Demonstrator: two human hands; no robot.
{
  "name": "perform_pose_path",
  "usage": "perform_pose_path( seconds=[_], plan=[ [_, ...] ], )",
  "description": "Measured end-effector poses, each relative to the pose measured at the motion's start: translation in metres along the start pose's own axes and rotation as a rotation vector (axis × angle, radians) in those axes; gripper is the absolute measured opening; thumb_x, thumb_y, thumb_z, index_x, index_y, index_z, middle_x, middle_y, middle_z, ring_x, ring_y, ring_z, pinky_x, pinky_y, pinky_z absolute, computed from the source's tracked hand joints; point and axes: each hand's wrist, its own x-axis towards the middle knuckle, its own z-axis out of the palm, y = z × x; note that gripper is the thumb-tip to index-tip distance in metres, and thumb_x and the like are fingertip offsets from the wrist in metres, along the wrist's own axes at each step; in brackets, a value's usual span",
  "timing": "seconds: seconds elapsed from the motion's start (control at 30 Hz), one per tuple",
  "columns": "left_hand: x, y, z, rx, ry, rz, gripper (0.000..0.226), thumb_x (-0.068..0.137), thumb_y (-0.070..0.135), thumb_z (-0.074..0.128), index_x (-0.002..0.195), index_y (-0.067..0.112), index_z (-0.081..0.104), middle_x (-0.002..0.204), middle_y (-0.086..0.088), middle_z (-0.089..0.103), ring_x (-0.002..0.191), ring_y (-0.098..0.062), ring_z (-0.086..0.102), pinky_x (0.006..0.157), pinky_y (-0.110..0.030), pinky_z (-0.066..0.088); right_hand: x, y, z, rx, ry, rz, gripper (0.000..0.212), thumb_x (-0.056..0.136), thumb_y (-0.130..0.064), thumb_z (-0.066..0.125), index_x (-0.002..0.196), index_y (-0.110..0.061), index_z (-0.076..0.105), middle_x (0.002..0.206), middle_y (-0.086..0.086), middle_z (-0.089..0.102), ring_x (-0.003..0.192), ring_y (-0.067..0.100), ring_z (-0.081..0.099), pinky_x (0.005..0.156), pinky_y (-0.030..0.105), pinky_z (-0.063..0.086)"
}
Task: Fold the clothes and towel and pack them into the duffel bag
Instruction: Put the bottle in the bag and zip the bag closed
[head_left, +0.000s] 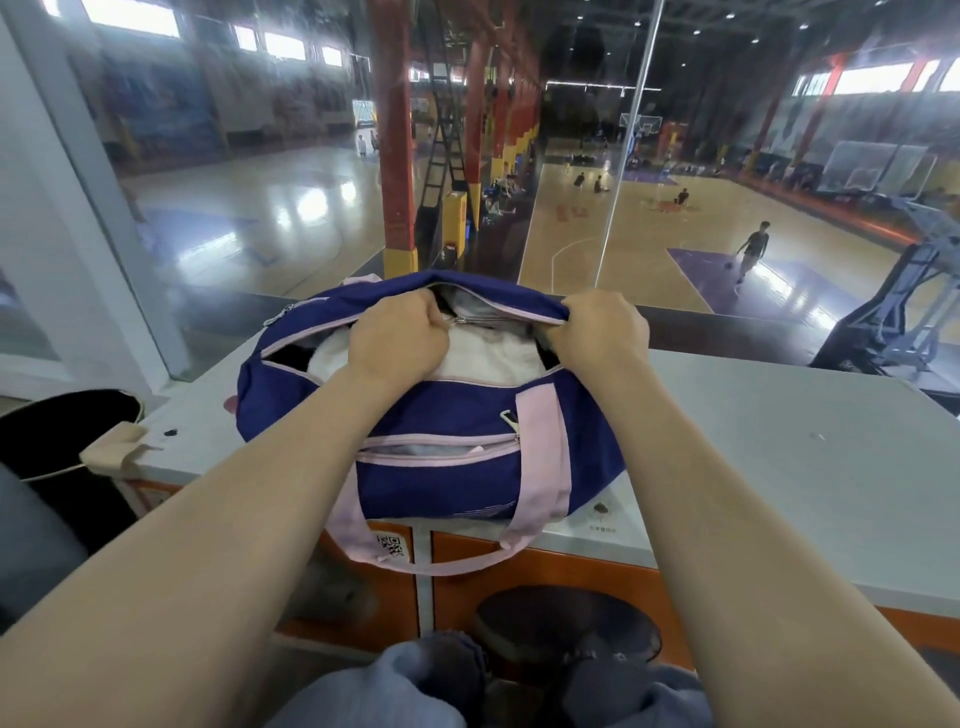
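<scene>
Counter (779, 441): duffel (426, 483) w/ white towel (488, 358) inside

Duffel bag (441, 415) on the counter (779, 457), towards its left end, near edge overhanging, strap (530, 499) hanging down the counter front. Inside the bag's open top, a folded towel (483, 358). Left hand (400, 338) at the middle of the opening, gripping at the zip; right hand (597, 327) at the opening's right end, gripping the far edge. Round bin (62, 441) left of the counter, touching its corner. Stool (566, 629) below, near the counter front. Glass pane (675, 156) behind the counter, sports hall beyond.
</scene>
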Motion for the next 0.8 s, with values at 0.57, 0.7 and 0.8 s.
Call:
perform_pose_path(
  seconds=[0.57, 0.7, 0.8],
  plan=[
    [0.005, -0.086, -0.033, 0.300, 0.002, -0.091, 0.014, 0.083, 0.018, 0.050, 0.088, 0.010, 0.060, 0.095, -0.018, 0.067, 0.087, -0.040, 0.060, 0.072, -0.039, 0.048, 0.002, 0.010, -0.012, -0.057, -0.032, 0.151, 0.021, 0.089, -0.013, 0.059, 0.109, -0.008, 0.062, 0.106, 0.012, 0.064, 0.098, 0.033, 0.061, 0.071, 0.035, 0.045],
    [0.001, -0.086, -0.047, 0.362, -0.026, -0.045, 0.005, 0.082, 0.022, 0.053, 0.080, 0.018, 0.055, 0.089, -0.013, 0.065, 0.077, -0.033, 0.054, 0.065, -0.032, 0.038, -0.001, 0.012, -0.015, -0.043, -0.070, 0.177, 0.025, 0.089, -0.014, 0.058, 0.112, -0.007, 0.062, 0.106, 0.013, 0.062, 0.096, 0.034, 0.058, 0.071, 0.034, 0.042],
    [-0.004, -0.079, -0.053, 0.424, -0.048, -0.039, 0.010, 0.082, 0.026, 0.053, 0.073, 0.022, 0.050, 0.076, -0.003, 0.054, 0.071, -0.026, 0.046, 0.065, -0.031, 0.037, -0.003, 0.011, -0.020, -0.069, -0.089, 0.191, 0.025, 0.089, -0.014, 0.058, 0.112, -0.007, 0.062, 0.093, 0.009, 0.054, 0.085, 0.030, 0.051, 0.069, 0.034, 0.041]
  ],
)
